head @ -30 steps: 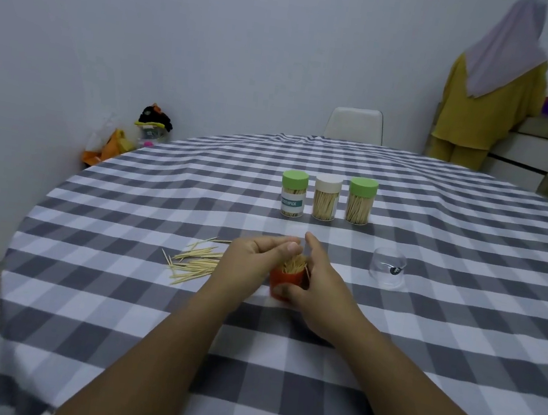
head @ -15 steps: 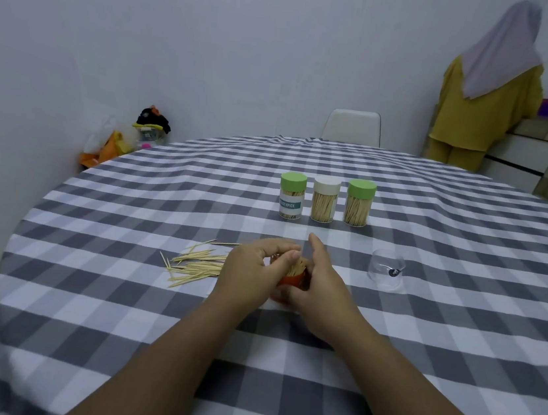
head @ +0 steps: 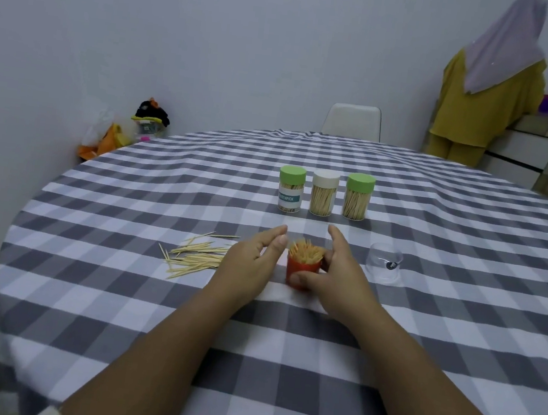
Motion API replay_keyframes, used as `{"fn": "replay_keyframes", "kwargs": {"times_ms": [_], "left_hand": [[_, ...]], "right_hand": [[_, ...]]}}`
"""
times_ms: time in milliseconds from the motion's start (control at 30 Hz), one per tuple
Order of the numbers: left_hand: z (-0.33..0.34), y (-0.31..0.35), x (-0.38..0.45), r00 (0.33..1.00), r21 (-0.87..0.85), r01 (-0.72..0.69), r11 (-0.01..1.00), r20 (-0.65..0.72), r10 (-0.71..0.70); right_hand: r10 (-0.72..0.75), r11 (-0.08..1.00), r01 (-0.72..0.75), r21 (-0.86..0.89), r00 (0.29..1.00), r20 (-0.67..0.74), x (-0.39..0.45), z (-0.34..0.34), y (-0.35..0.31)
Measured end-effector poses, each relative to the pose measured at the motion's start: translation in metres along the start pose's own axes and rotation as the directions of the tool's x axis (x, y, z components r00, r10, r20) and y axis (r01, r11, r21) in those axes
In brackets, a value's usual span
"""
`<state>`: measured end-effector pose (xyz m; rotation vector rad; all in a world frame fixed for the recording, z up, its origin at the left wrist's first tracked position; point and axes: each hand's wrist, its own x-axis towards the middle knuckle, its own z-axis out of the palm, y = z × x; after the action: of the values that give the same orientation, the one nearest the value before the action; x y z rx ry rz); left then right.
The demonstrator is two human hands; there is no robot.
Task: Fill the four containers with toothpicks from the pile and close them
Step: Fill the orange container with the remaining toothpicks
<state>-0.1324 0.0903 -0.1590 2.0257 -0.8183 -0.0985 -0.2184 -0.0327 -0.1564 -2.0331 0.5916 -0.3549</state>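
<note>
A round tabletop [head: 281,363] is draped in a soft grey-and-white checked cloth that lies in gentle wrinkles toward the far edge. At its middle stands a small orange container [head: 302,274], a squat plastic cylinder with no lid, packed with pale wooden toothpicks [head: 305,252] that bristle upright above its rim in a loose tuft. The right hand [head: 340,277] wraps the container from the right side, its thumb pressed against the near wall and its fingers [head: 337,239] curved behind, so the hand is clamped on the orange plastic. The left hand [head: 252,260] sits just beside the container on the left, fingers loosely curled and apart, holding nothing that can be seen; its fingertips are near the toothpick tuft, and contact cannot be told.

Left of that hand a thin scatter of loose toothpicks [head: 196,256] lies flat on the cloth, most pointing roughly the same way. To the right, well apart from the orange container, a clear plastic cap [head: 384,263] with a small dark mark rests on the cloth. Farther back three clear cylindrical containers stand upright in a close row, all filled with toothpicks and capped: a labelled one with a green lid [head: 290,189], a middle one with a cream lid [head: 324,192], and a third with a green lid [head: 358,196].
</note>
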Motion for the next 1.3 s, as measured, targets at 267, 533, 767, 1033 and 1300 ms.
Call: {"fn": "replay_keyframes", "kwargs": {"times_ms": [267,533,767,1033,1300], "left_hand": [[0.009,0.003,-0.002,1.000,0.366,-0.011,0.931,0.001,0.011],[0.048,0.026,0.002,0.996,0.647,-0.071,0.759,0.086,0.020],[0.062,0.033,0.007,0.996,0.533,0.025,0.846,0.061,-0.068],[0.070,0.037,0.011,0.989,0.526,0.038,0.849,0.101,-0.106],[0.034,0.018,0.030,0.986,0.688,0.080,0.721,0.051,-0.158]], "right_hand": [[0.051,0.997,-0.044,0.061,0.992,-0.116,0.008,-0.017,0.008],[0.107,0.990,-0.090,0.111,0.980,-0.166,0.013,-0.028,0.013],[0.112,0.989,-0.092,0.112,0.976,-0.185,0.016,-0.030,0.016],[0.123,0.987,-0.100,0.122,0.973,-0.194,0.014,-0.041,0.017],[0.101,0.992,-0.092,0.082,0.988,-0.113,0.009,-0.043,0.013]]}}
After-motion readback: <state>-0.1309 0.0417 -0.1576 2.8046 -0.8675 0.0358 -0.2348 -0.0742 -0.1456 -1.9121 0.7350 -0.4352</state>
